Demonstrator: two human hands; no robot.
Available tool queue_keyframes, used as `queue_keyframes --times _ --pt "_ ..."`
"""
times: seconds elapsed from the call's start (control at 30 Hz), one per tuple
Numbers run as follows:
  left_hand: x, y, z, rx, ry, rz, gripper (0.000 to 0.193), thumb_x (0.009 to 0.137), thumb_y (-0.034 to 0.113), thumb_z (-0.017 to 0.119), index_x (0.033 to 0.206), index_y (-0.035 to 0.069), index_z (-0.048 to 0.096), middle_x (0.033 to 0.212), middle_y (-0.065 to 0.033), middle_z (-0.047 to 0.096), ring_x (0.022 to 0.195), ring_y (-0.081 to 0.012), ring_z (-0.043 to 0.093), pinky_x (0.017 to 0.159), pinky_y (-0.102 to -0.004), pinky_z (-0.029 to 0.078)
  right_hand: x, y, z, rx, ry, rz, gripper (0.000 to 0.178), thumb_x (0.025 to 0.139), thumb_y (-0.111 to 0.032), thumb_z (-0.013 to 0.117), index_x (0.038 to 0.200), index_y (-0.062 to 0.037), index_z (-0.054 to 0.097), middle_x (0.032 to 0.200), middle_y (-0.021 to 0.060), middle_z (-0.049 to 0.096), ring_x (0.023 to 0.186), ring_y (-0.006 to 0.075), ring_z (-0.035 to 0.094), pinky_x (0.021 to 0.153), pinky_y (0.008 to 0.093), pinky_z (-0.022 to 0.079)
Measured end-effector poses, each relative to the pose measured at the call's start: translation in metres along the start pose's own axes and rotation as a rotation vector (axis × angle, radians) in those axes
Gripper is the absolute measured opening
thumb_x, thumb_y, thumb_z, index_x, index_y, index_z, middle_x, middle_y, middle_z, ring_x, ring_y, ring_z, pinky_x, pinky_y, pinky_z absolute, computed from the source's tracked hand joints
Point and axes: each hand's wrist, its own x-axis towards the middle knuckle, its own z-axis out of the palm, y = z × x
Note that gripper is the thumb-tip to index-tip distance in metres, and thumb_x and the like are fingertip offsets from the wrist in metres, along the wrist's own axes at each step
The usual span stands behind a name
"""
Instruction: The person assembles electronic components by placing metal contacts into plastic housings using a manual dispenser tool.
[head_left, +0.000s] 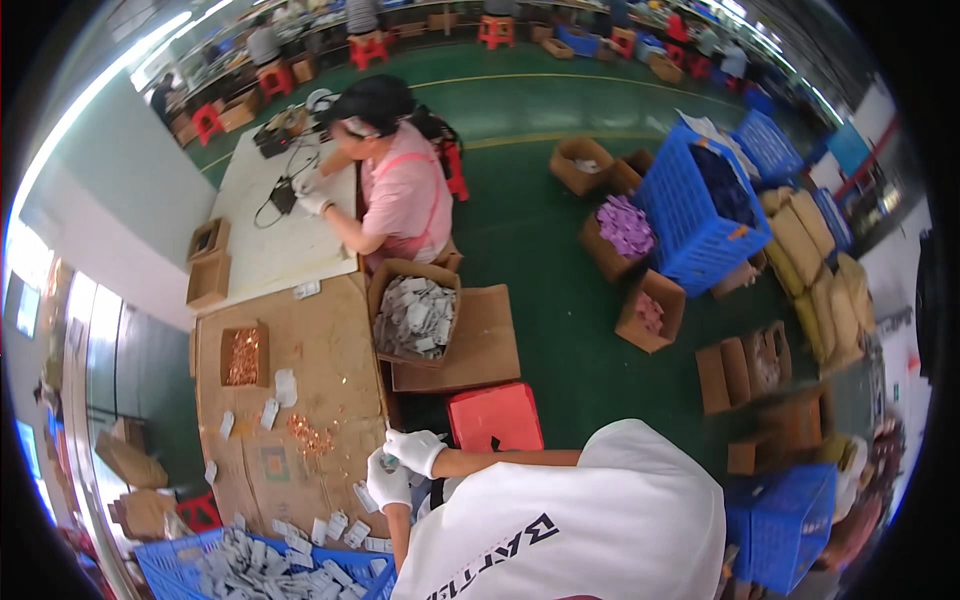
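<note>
My left hand (388, 484) and my right hand (416, 452), both in white gloves, meet at the near right edge of the cardboard-covered table (330, 350). Their fingers are closed around a small piece whose kind is hidden. Left of them lies a loose heap of small copper-coloured metal parts (311, 435). More of these fill a small cardboard box (262, 379) farther up. Flat white plastic pieces (338, 525) are scattered along the near edge. Below them, a blue crate (170, 563) is heaped with similar pieces.
A carton of white pieces (415, 318) stands right of the table, beyond a red stool (496, 418). At the adjoining white table (290, 250) sits a co-worker in pink (408, 190). Blue crates (680, 215) and a carton of purple parts (606, 250) stand on the green floor.
</note>
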Motion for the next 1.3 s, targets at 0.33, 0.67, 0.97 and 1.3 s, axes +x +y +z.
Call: queue_keyframes --times 0.33,0.67,0.97,1.3 --pt "0.011 0.036 0.044 -0.422 -0.508 0.146 0.031 0.072 0.002 0.059 0.103 0.006 0.059 0.087 -0.0071 0.063 0.069 -0.0185 0.061 0.066 -0.0281 0.05 -0.052 0.047 -0.07 0.397 0.011 0.438 0.024 0.078 -0.021 0.064 0.097 -0.0073 0.059 0.09 0.0147 0.066 0.084 0.032 0.063 0.071 0.039 0.049" --pt "0.011 0.068 0.082 -0.808 -0.93 -0.233 0.023 0.084 0.003 0.048 0.107 0.006 0.052 0.09 -0.0076 0.06 0.074 -0.019 0.062 0.064 -0.031 0.054 -0.094 0.041 -0.108 0.414 0.212 0.647 0.032 0.081 -0.015 0.059 0.112 -0.0049 0.057 0.096 0.0187 0.064 0.089 0.0338 0.062 0.076 0.0395 0.049" --pt "0.016 0.073 0.092 -0.726 -1.094 -0.23 0.023 0.085 0.006 0.053 0.108 0.002 0.049 0.088 -0.0136 0.062 0.065 -0.0279 0.066 0.053 -0.0379 0.056 -0.106 0.024 -0.143 0.283 0.256 0.665 0.039 0.083 -0.033 0.06 0.111 -0.0059 0.057 0.092 0.017 0.064 0.089 0.0343 0.061 0.078 0.042 0.047" --pt "-0.021 0.149 0.066 -0.881 -1.081 -0.035 0.019 0.085 -0.001 0.054 0.103 -0.002 0.06 0.091 -0.005 0.064 0.083 -0.0128 0.06 0.075 -0.0261 0.05 -0.125 -0.007 -0.141 0.417 0.858 -0.349 0.017 0.068 -0.014 0.065 0.062 -0.0109 0.05 0.066 0.0101 0.054 0.06 0.0321 0.055 0.052 0.0398 0.041"
